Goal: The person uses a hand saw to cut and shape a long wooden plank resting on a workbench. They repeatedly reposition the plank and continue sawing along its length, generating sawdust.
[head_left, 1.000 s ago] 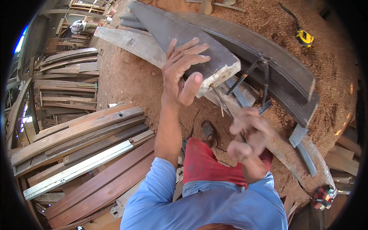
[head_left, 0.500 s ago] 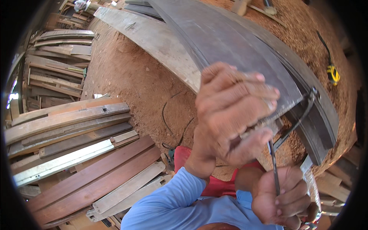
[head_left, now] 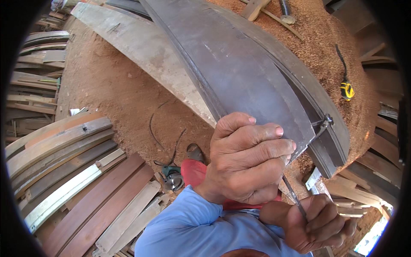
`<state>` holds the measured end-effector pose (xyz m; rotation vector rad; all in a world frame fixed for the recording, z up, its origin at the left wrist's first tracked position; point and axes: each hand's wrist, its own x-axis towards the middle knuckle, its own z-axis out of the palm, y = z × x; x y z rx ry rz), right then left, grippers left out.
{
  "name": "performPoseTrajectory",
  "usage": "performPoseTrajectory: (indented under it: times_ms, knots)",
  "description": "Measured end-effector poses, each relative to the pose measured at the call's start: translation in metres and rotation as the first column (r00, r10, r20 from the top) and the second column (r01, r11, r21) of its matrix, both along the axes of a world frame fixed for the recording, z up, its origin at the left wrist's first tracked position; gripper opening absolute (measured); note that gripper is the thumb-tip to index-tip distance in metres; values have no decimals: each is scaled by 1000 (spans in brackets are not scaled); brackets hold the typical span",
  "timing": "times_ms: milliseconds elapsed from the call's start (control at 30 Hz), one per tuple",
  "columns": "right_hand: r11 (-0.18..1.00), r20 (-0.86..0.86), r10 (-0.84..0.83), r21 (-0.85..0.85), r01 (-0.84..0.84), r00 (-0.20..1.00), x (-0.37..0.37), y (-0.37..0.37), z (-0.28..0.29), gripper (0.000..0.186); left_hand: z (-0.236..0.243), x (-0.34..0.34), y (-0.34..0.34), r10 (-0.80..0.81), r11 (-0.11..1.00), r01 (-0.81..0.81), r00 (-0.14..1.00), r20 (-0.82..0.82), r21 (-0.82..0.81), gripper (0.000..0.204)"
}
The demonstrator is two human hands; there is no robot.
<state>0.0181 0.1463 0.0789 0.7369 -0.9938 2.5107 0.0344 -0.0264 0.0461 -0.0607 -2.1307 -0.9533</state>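
Note:
My left hand (head_left: pixel 252 158) is closed, knuckles up, by the near end of a dark wooden panel (head_left: pixel 244 73); what its curled fingers grip is hidden beneath them. Lower right, my right hand (head_left: pixel 314 222) is closed around a thin dark metal rod (head_left: pixel 293 192). The rod slants up and to the left from that hand, and its upper end disappears under my left hand. By the panel's right corner, a dark metal bar with a knobbed end (head_left: pixel 327 120) crosses the gap to a long grooved timber piece (head_left: pixel 334 147).
A pale board (head_left: pixel 150 64) lies beyond my left hand. Stacked planks (head_left: pixel 64 141) and reddish boards (head_left: pixel 98 201) fill the left side. A power tool with a round metal part (head_left: pixel 173 179) is on the ground. A yellow-black tape measure (head_left: pixel 346 91) rests on sawdust at right.
The view has shifted, so the scene sits further left. My left hand has come closer to me relative to the panel, and its thumb is now hidden. The rod leans more to the left.

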Motion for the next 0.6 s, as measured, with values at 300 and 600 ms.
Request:
performPoseTrajectory:
  times_ms: [300, 600]
  knots:
    - [900, 22, 71, 429, -74, 997, -22, -5, 23, 42, 5, -5, -6, 26, 999, -26, 1000, 5, 45, 7]
    - [740, 368, 95, 596, -312, 925, -25, 11, 7, 36, 20, -12, -28, -72, 997, 69, 994, 84, 35, 7]
